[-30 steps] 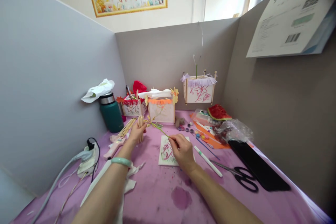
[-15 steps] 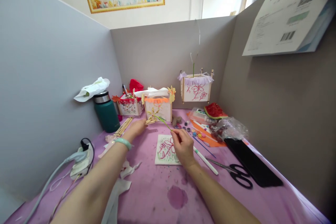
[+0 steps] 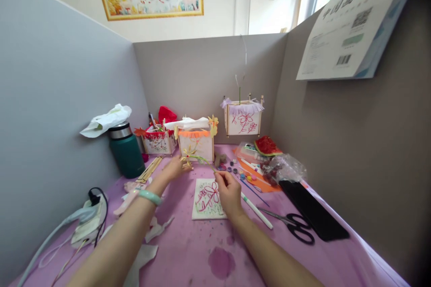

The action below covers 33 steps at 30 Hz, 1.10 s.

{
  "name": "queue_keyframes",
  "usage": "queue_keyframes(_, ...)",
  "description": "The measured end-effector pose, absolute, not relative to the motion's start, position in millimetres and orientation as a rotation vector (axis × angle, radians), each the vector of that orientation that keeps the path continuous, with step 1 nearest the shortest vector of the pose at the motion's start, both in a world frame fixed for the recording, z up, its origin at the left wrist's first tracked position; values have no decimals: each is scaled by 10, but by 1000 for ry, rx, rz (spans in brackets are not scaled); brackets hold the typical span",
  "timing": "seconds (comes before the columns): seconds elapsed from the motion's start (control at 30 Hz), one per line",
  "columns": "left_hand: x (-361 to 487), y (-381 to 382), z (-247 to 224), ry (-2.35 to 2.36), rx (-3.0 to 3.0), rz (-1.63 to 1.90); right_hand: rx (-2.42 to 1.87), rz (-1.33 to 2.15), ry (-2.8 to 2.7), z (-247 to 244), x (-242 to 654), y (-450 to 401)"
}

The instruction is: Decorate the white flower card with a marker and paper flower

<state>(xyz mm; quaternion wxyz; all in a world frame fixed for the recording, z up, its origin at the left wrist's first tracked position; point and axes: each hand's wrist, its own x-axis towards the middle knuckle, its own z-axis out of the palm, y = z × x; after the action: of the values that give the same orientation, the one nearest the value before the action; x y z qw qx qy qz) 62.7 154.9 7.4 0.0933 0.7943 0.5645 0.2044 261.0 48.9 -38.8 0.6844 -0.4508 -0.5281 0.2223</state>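
My right hand (image 3: pixel 230 192) pinches the green stem of a yellow flower (image 3: pixel 191 154), which points up and to the left. Near the blossom is my left hand (image 3: pixel 174 169), reaching forward with a green bangle on the wrist; its fingertips are partly hidden by the flower, and what they hold, if anything, is unclear. Behind the flower stands a white box (image 3: pixel 203 144) with orange trim and white tissue on top. Under and beside my right hand lies a white square panel (image 3: pixel 206 202) with a red flower drawing.
Scissors (image 3: pixel 296 224), a white marker (image 3: pixel 257 211) and a black slab (image 3: pixel 313 210) lie at the right. A teal bottle (image 3: pixel 127 154) and power strip (image 3: pixel 88 224) stand left. A purple-trimmed box (image 3: pixel 244 121) hangs at the back.
The flower in my right hand has tilted lower and shifted left against the orange-trimmed box. My left hand has moved slightly back from the box. The camera view has shifted.
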Motion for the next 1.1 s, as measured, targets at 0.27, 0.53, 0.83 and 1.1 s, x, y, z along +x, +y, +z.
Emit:
queue_keyframes(0.27, 1009, 841, 116, 1081, 1537, 1087, -865, 1116, -878, -381, 2536, 494)
queue_keyframes(0.53, 909, 910, -100, 723, 1130, 1461, -877, 1124, -1162, -361, 2424, 385)
queue_keyframes(0.83, 916, 765, -117, 593, 1174, 1159, -930, 1013, -1349, -457, 2483, 466)
queue_keyframes(1.1, 835, 769, -123, 546, 1130, 1028, -1041, 477, -1590, -400, 2624, 445)
